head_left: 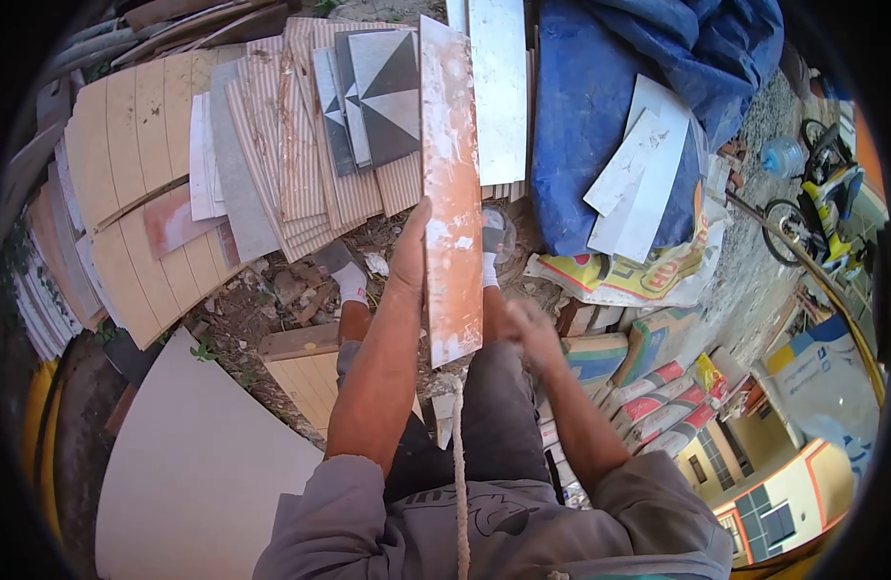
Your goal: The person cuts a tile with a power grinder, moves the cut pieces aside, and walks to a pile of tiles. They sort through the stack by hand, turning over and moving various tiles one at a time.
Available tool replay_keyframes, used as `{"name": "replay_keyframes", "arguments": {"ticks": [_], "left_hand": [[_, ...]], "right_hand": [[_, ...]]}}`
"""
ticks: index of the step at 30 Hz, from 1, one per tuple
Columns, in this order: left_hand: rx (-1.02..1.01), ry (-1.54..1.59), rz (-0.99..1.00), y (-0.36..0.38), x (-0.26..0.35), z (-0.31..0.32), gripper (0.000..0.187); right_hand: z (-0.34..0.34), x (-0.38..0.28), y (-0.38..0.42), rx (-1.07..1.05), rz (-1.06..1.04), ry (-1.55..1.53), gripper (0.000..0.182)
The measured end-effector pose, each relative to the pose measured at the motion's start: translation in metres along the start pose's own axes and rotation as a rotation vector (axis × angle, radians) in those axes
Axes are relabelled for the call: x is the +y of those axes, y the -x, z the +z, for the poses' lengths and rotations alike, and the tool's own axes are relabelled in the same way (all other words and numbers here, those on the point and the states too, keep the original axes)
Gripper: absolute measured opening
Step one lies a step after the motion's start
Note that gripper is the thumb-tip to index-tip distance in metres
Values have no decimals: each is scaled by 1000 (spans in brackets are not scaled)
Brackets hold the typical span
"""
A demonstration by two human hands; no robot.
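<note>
A long narrow tile (452, 203), orange-brown with white smears, stands lengthwise in front of my body. My left hand (412, 249) grips its left edge, the fingers passing behind it. To the right of the tile's lower half is my right hand (532, 333), blurred by motion, touching nothing that I can make out; its fingers are smeared. Behind the tile's upper left side lie grey and black patterned tiles (383, 92) on ribbed beige tiles (305, 135). A white panel (500, 87) lies just right of the tile's upper part.
Beige boards (141, 126) are stacked at the left, above a large pale sheet (199, 464). A blue tarp (581, 126) bears white tile pieces (648, 159). Yellow sacks (648, 275), cardboard boxes (658, 338) and a bicycle (793, 227) are at the right. Rubble lies around my feet.
</note>
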State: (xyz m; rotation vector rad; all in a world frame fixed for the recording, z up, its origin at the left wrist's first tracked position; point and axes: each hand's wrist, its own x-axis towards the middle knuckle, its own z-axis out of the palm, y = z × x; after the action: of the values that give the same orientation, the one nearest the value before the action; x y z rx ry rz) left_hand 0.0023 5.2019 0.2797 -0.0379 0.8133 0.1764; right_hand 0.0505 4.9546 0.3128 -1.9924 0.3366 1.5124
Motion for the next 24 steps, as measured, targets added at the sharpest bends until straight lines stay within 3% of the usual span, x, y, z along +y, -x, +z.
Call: {"name": "replay_keyframes", "arguments": {"ticks": [1,3,8,12,14,18,24], "left_hand": [[-72,35,-8,-2,-4,-14,68],[-89,98,4,5,-8,-5,68],[-120,300,51,6,-30,-19,71],[-143,353,22,8,-35,-19,71],[-141,350,87,7,-35,-18,72],[-144,339,63,6,-31,-30,72],[-60,225,-10,-1,-37,-65,59]], "right_hand": [[-8,-3,-21,52,-155,130,42],[-2,-53,-41,90,-338,84,47],[33,-146,-62,-33,-398,-163,52],[50,-140,-69,-39,-433,-185,52],[57,-140,-66,139,-585,-40,51],[62,-148,-47,188,-592,83,51],[67,-146,-43,257,-751,238,47]]}}
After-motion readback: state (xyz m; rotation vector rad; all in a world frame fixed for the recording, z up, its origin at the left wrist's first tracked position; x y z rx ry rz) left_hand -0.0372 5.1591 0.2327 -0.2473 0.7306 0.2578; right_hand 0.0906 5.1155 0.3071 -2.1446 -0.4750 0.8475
